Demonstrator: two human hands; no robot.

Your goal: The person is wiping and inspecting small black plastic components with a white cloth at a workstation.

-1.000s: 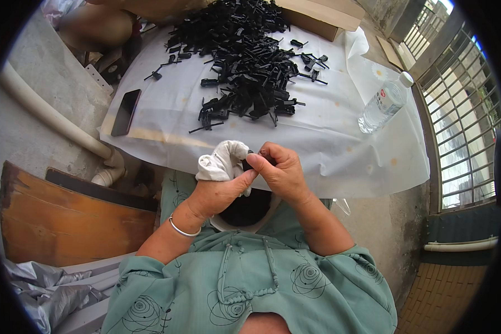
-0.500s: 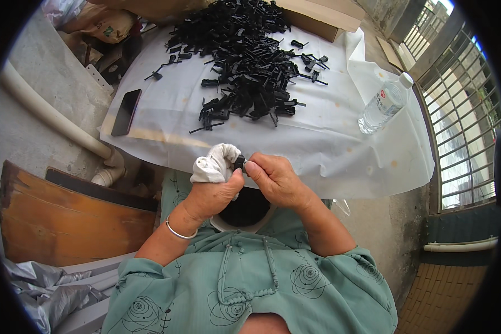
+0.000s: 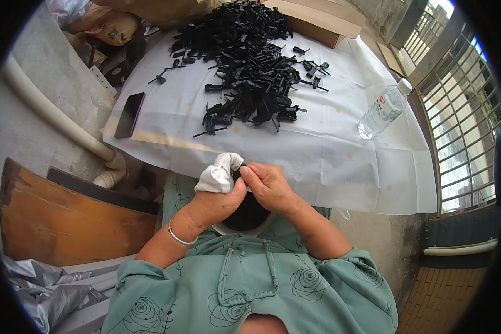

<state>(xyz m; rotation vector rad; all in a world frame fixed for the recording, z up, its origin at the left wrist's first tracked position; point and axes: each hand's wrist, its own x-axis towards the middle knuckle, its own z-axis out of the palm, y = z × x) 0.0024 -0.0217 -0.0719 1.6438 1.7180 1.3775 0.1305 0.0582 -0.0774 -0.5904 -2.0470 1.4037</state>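
My left hand (image 3: 220,201) has white cloth (image 3: 214,177) over its fingers, with the thumb bare. It is closed on a small black plastic part (image 3: 237,173), mostly hidden between the hands. My right hand (image 3: 270,186) meets it from the other side, thumb and forefinger pinched against the part. Both hands are at the table's near edge, above a round container with a pale rim (image 3: 221,228) and dark contents in my lap. Beyond them, a large heap of similar black plastic parts (image 3: 256,78), many with thin stems, spreads over the table.
White plastic sheeting (image 3: 328,150) covers the table. A phone (image 3: 129,115) lies on the left, and a clear water bottle (image 3: 383,111) stands on the right. Behind the heap is a cardboard box (image 3: 323,25). A brown wooden board (image 3: 72,222) leans at the lower left.
Both hands have shifted slightly down and closer together, and less of the black part shows between them. The table scene sits a little lower in view.
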